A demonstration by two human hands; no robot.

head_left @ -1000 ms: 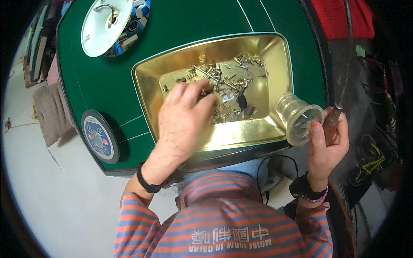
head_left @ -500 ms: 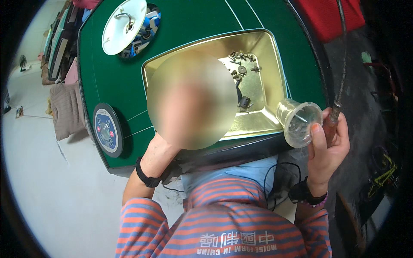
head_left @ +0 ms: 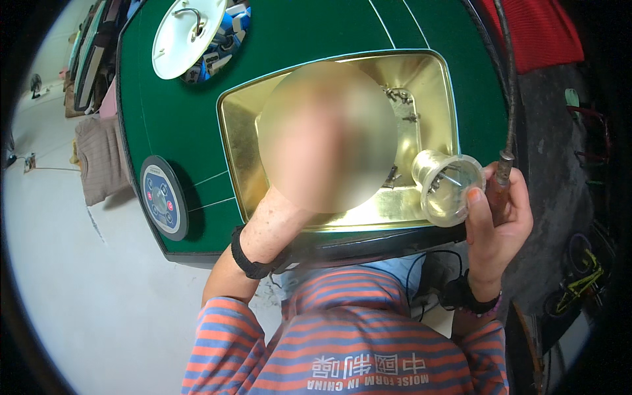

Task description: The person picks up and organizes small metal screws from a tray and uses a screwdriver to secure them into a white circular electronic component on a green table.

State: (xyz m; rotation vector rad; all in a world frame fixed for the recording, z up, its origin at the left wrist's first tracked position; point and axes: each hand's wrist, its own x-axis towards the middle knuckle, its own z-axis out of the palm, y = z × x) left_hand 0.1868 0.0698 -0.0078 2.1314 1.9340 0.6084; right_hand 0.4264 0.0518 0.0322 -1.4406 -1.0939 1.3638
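A clear plastic cup (head_left: pixel 454 191) is tilted in my right hand (head_left: pixel 498 214), its thumb on the rim and its fingers closed around the side. Inside the cup lie a long screw (head_left: pixel 451 179) and several small dark bits. My left hand (head_left: pixel 313 151) reaches into a gold-coloured metal tin (head_left: pixel 240 141); a round blur hides its fingers and whatever they touch. Small dark screws (head_left: pixel 400 97) lie in the far right of the tin, and a few more metal pieces (head_left: pixel 393 176) sit beside the blur.
A dark, thin rod (head_left: pixel 510 99) with a metal collar runs down to my right hand. The green table (head_left: pixel 316 29) carries a round control panel (head_left: pixel 164 197) at left. At the far left, a white lid (head_left: pixel 184 49) leans over a hole with blue-and-white blocks (head_left: pixel 227 43).
My left hand has shifted right and away from me within the tin. More dark bits show inside the cup. The dark parts in the tin's middle are now mostly covered by the blur.
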